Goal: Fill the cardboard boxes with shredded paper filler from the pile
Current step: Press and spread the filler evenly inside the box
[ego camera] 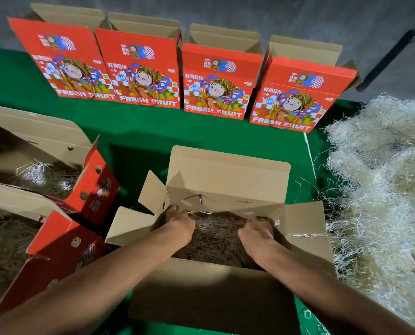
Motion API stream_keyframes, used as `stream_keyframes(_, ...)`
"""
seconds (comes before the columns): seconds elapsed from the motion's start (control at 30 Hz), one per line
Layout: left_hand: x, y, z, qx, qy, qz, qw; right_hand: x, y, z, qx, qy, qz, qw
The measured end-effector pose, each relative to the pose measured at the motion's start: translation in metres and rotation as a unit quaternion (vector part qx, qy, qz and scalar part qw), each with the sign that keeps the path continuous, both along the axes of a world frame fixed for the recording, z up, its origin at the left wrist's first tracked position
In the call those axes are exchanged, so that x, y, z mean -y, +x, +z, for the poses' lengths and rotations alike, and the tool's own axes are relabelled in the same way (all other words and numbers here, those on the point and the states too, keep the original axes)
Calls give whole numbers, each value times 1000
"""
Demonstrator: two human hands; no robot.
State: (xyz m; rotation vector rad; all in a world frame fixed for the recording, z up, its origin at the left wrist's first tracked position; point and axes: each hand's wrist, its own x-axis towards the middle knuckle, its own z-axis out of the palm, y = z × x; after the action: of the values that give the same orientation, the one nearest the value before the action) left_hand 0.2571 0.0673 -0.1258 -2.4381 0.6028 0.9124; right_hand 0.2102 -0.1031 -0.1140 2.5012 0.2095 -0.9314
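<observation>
An open cardboard box (225, 175) stands in front of me on the green surface, its flaps spread out. Shredded paper filler (216, 234) lies inside it. Both my hands are down in the box. My left hand (177, 226) presses on the filler at the box's left side, fingers pointing to the far wall. My right hand (256, 234) presses on the filler at the right side; its fingertips are partly hidden in the shreds. A big pile of pale shredded paper (382, 184) lies to the right of the box.
Two open red boxes (93, 187) with filler inside sit at the left, close to my left arm. Several red "Fresh Fruit" boxes (216, 93) stand upright in a row at the back on the green surface (134, 124). A grey backdrop hangs behind them.
</observation>
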Motion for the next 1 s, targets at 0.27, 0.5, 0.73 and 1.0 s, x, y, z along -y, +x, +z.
stream_keyframes(0.27, 4, 2, -1, -5, 9, 15, 1000, 8, 5, -2, -53, 22, -36, 998)
stream_keyframes(0.5, 2, 13, -5, -111, 2, 0, 994, 4, 9, 7, -91, 87, -100, 987)
stream_keyframes(0.73, 10, 10, -21, -189, 53, 42, 980, 0, 12, 0, -124, 133, -122, 976)
stream_keyframes(1.0, 4, 0, -25, -192, 16, 63, 979, -4, 10, -6, -196, 85, -121, 969)
